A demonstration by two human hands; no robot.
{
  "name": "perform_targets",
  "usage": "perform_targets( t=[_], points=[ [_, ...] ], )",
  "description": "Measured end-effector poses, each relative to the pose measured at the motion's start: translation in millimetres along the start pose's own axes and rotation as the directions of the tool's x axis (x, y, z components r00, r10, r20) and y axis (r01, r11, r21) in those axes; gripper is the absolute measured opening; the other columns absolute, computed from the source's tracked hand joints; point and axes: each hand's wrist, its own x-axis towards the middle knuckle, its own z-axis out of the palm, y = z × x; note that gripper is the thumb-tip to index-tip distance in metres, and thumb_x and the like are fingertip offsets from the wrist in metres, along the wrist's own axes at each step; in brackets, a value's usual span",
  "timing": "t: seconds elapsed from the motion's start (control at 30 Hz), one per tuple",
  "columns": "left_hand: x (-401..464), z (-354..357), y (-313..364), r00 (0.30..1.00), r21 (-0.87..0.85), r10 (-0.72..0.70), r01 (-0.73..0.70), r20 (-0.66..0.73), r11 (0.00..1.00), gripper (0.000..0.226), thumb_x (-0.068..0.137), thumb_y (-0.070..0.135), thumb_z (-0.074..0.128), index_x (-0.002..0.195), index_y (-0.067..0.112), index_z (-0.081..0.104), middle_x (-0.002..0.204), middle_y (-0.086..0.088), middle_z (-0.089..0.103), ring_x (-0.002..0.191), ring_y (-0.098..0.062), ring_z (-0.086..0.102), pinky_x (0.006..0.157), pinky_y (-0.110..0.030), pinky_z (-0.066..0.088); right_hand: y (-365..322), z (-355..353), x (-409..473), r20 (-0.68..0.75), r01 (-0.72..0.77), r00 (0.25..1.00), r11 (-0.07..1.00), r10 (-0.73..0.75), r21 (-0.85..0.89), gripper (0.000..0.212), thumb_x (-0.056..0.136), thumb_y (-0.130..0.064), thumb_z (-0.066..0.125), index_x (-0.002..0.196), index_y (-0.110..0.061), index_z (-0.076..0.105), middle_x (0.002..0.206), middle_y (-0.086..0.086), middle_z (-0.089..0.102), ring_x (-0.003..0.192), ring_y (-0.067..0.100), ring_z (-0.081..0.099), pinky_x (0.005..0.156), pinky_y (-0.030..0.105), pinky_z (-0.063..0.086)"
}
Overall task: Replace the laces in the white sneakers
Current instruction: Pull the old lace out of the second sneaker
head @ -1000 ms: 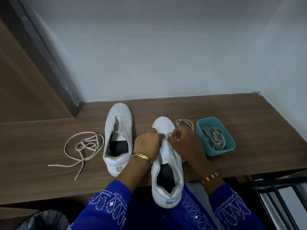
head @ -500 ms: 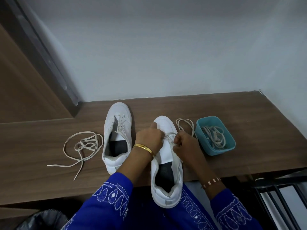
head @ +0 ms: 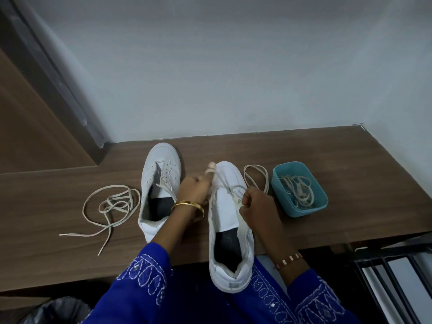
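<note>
A brown wooden bench (head: 304,146) meets a pale wall; at its front edge, both hands (head: 194,190) (head: 257,204) pinch the lace (head: 230,187) of a white sneaker (head: 228,230).

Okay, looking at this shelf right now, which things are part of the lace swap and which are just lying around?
Part of the job:
- white sneaker in hand
- cream lace being worked
- left hand, right hand
- second white sneaker
- loose cream lace on the shelf
- teal plastic tub of laces

Lying about:
- black bin bag
- black metal rack
</note>
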Motion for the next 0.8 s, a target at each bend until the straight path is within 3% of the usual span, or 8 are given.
perform_targets(
  t=[0.1, 0.17, 0.27, 0.3, 0.37, 0.47, 0.6, 0.8],
  points=[
    [0.5, -6.7, 7.6, 0.967, -0.332, -0.231, 0.254, 0.109, 0.908, 0.023, 0.078, 0.030, 0.049, 0.063, 0.013, 0.052, 0.085, -0.009, 0.060, 0.061, -0.025, 0.055, 0.060, -0.030, 0.048, 0.7, 1.2, 1.1, -0.002, -0.005, 1.000, 1.000, 0.004, -0.027, 0.023, 0.075, 0.008, 0.049, 0.068, -0.013, 0.041, 0.066, 0.000, 0.047, 0.065, 0.016, 0.044, 0.057, 0.022, 0.030],
    [3.6, -12.4, 6.0, 0.961, -0.442, -0.269, 0.266, 0.058, 0.856, 0.017, 0.086, 0.016, 0.042, 0.075, 0.012, 0.054, 0.089, -0.009, 0.059, 0.068, -0.024, 0.058, 0.064, -0.034, 0.049, 0.1, 2.3, 0.7, 0.000, -0.004, 1.000, 0.999, 0.004, -0.034, 0.028, 0.076, 0.008, 0.049, 0.065, -0.016, 0.037, 0.064, -0.002, 0.043, 0.066, 0.016, 0.044, 0.059, 0.024, 0.031],
    [10.4, -22.2, -3.5, 0.967, -0.088, 0.091, -0.115, -0.238, 0.989, 0.032, 0.080, -0.010, 0.039, 0.082, 0.018, 0.055, 0.090, -0.005, 0.060, 0.084, -0.026, 0.061, 0.078, -0.040, 0.053, 0.1, 1.8, -1.2, -0.001, 0.002, 1.000, 0.999, -0.002, -0.038, 0.037, 0.077, 0.008, 0.048, 0.060, -0.021, 0.032, 0.061, -0.006, 0.040, 0.066, 0.016, 0.043, 0.059, 0.023, 0.032],
    [8.4, -23.9, -4.0, 0.939, 0.097, 0.279, -0.265, -0.200, 0.959, 0.035, 0.078, -0.013, 0.040, 0.085, 0.017, 0.057, 0.092, -0.004, 0.060, 0.089, -0.026, 0.060, 0.082, -0.039, 0.052, 0.6, 1.3, -1.7, -0.001, 0.004, 1.000, 0.999, -0.004, -0.042, 0.036, 0.078, 0.008, 0.047, 0.061, -0.020, 0.033, 0.061, -0.006, 0.040, 0.066, 0.015, 0.044, 0.059, 0.023, 0.032],
    [-1.5, -24.5, -1.6, 0.861, 0.462, 0.489, -0.495, 0.142, 0.736, 0.036, 0.080, -0.007, 0.048, 0.107, 0.016, 0.059, 0.110, -0.005, 0.059, 0.103, -0.023, 0.056, 0.091, -0.035, 0.046, -0.8, 1.1, -2.1, -0.001, 0.021, 1.000, 0.998, -0.021, -0.064, 0.030, 0.079, 0.007, 0.047, 0.064, -0.017, 0.037, 0.061, -0.005, 0.041, 0.066, 0.016, 0.045, 0.060, 0.023, 0.033],
    [-11.7, -16.8, 1.6, 0.814, 0.711, 0.311, -0.580, 0.490, 0.399, 0.064, 0.081, 0.011, 0.055, 0.140, 0.020, 0.032, 0.145, -0.004, 0.031, 0.133, -0.024, 0.033, 0.109, -0.051, 0.026, -3.6, 0.8, -1.9, 0.010, 0.057, 0.998, 0.991, -0.056, -0.118, 0.022, 0.082, 0.005, 0.046, 0.070, -0.012, 0.040, 0.062, -0.005, 0.039, 0.067, 0.016, 0.043, 0.058, 0.020, 0.027],
    [-21.0, -7.7, 5.2, 0.808, 0.666, 0.321, -0.589, 0.494, 0.459, 0.061, 0.077, 0.031, 0.037, 0.134, 0.012, 0.045, 0.129, -0.011, 0.052, 0.119, -0.027, 0.048, 0.100, -0.041, 0.039, -6.4, 0.4, -3.4, 0.018, 0.086, 0.996, 0.983, -0.085, -0.162, 0.014, 0.086, 0.002, 0.043, 0.079, -0.009, 0.041, 0.065, -0.004, 0.039, 0.070, 0.015, 0.042, 0.058, 0.019, 0.023],
    [-14.8, 10.5, 4.8, 0.854, 0.835, 0.383, -0.471, 0.351, 0.285, 0.030, 0.093, 0.019, 0.043, 0.117, 0.012, 0.062, 0.113, -0.010, 0.059, 0.102, -0.027, 0.058, 0.082, -0.032, 0.045, -4.0, 0.0, -4.5, 0.033, 0.033, 0.999, 0.996, -0.031, -0.082, 0.015, 0.080, 0.006, 0.047, 0.078, -0.009, 0.043, 0.075, 0.005, 0.049, 0.071, 0.019, 0.046, 0.062, 0.025, 0.034]
  ],
)
